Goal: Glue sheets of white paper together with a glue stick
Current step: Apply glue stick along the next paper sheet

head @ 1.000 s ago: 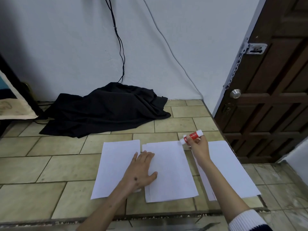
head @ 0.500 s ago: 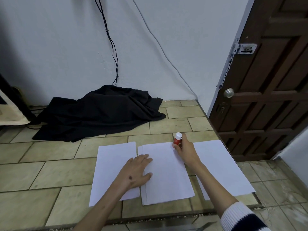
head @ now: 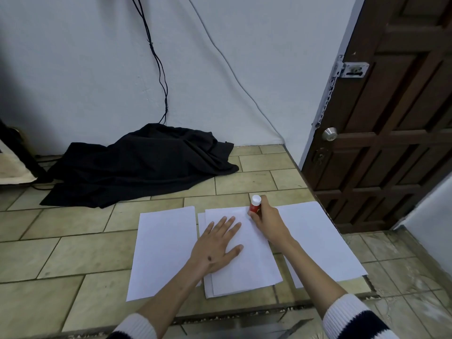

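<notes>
Three lots of white paper lie on the tiled floor: a left sheet (head: pixel 163 250), a middle stack (head: pixel 252 270) and a right sheet (head: pixel 315 238). My left hand (head: pixel 217 248) lies flat, fingers spread, on the middle stack. My right hand (head: pixel 266 218) grips a red glue stick (head: pixel 254 206) with a white end pointing up. The stick stands upright with its lower end on the top right corner of the middle stack.
A crumpled black cloth (head: pixel 139 165) lies against the white wall behind the papers, with cables (head: pixel 159 64) hanging above it. A dark wooden door (head: pixel 391 133) stands at the right. The floor drops at a step edge (head: pixel 244 314) near me.
My right hand turned the glue stick from lying sideways in the air to upright and lowered it onto the middle stack's top right corner. My left hand stayed flat on the stack.
</notes>
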